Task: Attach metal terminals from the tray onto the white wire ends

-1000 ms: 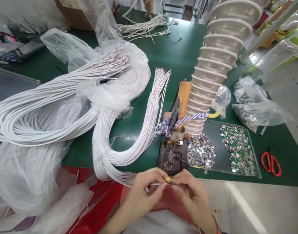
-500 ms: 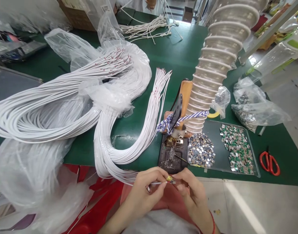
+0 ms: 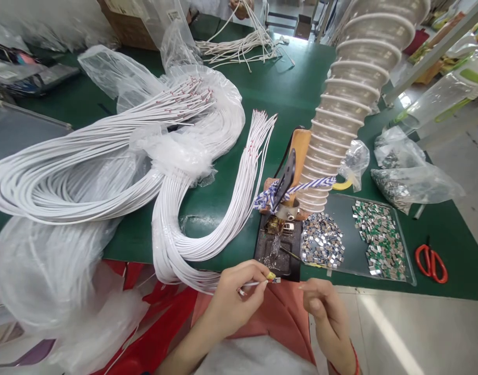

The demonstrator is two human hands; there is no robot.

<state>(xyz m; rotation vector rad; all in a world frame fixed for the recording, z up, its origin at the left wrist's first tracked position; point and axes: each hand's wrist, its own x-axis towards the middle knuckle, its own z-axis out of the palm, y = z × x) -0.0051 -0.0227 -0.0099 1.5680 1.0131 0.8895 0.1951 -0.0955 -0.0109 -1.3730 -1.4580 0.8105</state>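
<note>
Since the earlier frame, the right grip [image 3: 328, 315] had drawn off rightward from the small metal connector [image 3: 277, 280], leaving a gap between them. From the left, a looped cable bundle [image 3: 168, 252] lay over the near edge of the worktop [image 3: 293, 94]. Next came the left grip [image 3: 239, 297], pinching a single white cable [image 3: 251, 284] between thumb and forefinger just behind its tip, with the connector jutting out to the right. The cable looked light, bendy and smooth enough to slide; the connector seemed hard, its joint probably fragile, so close behind that joint appeared the best hold. Farther right, the right grip's fingers were loosely curled and parted, nothing visible in them.
</note>
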